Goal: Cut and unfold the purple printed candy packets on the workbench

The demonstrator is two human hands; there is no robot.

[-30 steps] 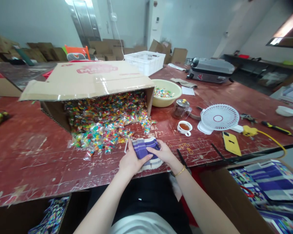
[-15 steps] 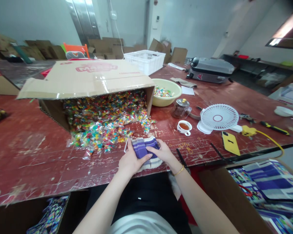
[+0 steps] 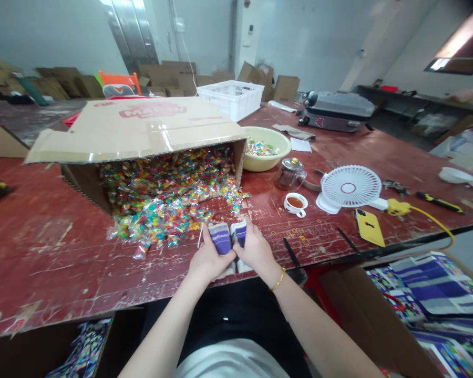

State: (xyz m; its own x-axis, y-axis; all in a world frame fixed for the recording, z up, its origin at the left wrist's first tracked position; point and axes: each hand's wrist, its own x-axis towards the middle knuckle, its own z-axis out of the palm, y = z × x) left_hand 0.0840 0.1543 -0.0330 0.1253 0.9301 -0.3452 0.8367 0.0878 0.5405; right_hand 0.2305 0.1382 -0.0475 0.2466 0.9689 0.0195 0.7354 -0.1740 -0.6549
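Observation:
My left hand is closed around a stack of flat purple, grey and white striped pieces at the table's front edge. My right hand grips a second, narrower striped stack just beside it. A thin gap runs between the two stacks, and the thumbs nearly meet over it. Whether the pieces are bags or wrappers I cannot tell. A thin white strip sticks out by the left fingers. Beyond my hands, wrapped colourful candies spill from a cardboard box lying on its side.
Right of the box stand a yellow bowl of candies, a glass teapot, a teacup and a white fan. Rubber bands and a yellow phone lie nearer. Below right, a carton holds striped printed pieces.
The single striped stack is now parted into two, one in each hand. My right hand has shifted slightly left and turned more upright; its fingers now wrap the right-hand stack.

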